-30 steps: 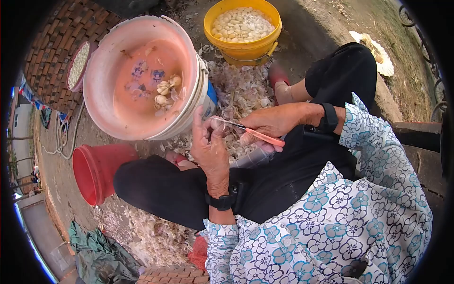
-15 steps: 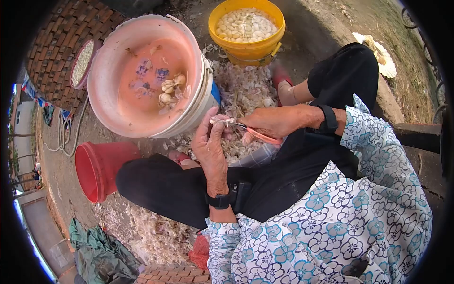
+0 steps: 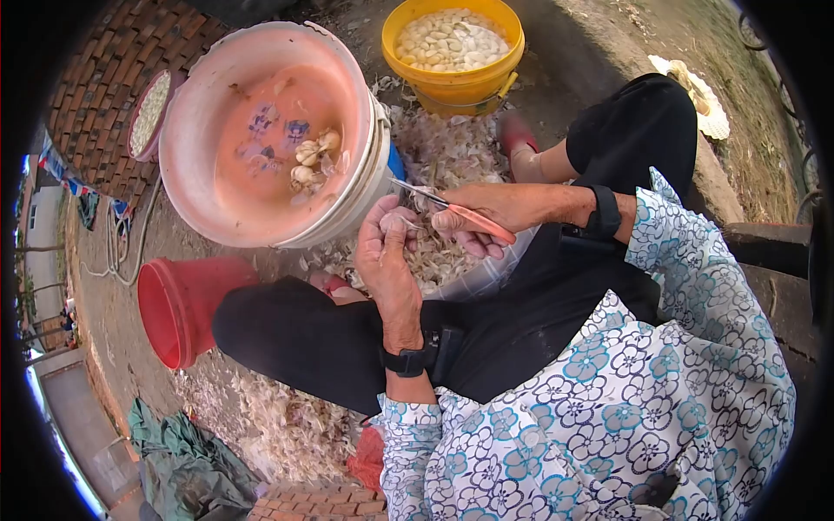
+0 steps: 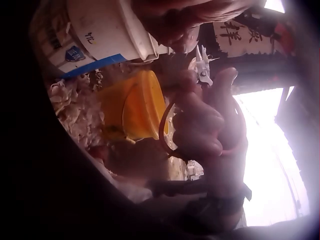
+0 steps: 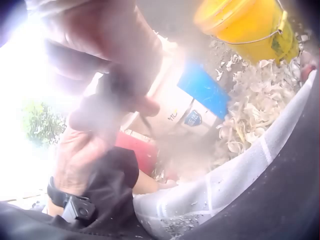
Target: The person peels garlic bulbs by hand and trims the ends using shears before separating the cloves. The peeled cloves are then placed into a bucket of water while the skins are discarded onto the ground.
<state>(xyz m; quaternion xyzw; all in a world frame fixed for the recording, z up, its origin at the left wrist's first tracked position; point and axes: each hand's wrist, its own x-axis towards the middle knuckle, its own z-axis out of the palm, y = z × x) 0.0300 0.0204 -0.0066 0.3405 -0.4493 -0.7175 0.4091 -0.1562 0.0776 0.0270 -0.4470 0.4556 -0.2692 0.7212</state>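
Observation:
In the head view my left hand (image 3: pixel 388 260) pinches a small pale piece, apparently garlic (image 3: pixel 395 220), between thumb and fingers; fingers cover most of it. My right hand (image 3: pixel 491 208) grips a pair of scissors (image 3: pixel 479 223) with orange handles, blades pointing left, just above the left fingertips. The left wrist view shows the scissors (image 4: pixel 203 74) with blades parted, the handle loops around the right hand's fingers. Beyond the hands, a few garlic bulbs (image 3: pixel 306 158) lie in a big white bucket (image 3: pixel 187 139) with a pinkish inside.
A yellow bucket (image 3: pixel 452 100) holds peeled cloves (image 3: pixel 443 43) in liquid. A red bucket (image 3: pixel 208 295) lies tipped beside the left knee. Garlic skins (image 3: pixel 295 425) cover the ground. A bowl of white pieces (image 3: pixel 149 113) is at far left, a straw hat (image 3: pixel 705 108) at right.
The scissors' tips have risen off the pale piece and now point up and left above the left hand. The left fingers have curled in more around the piece.

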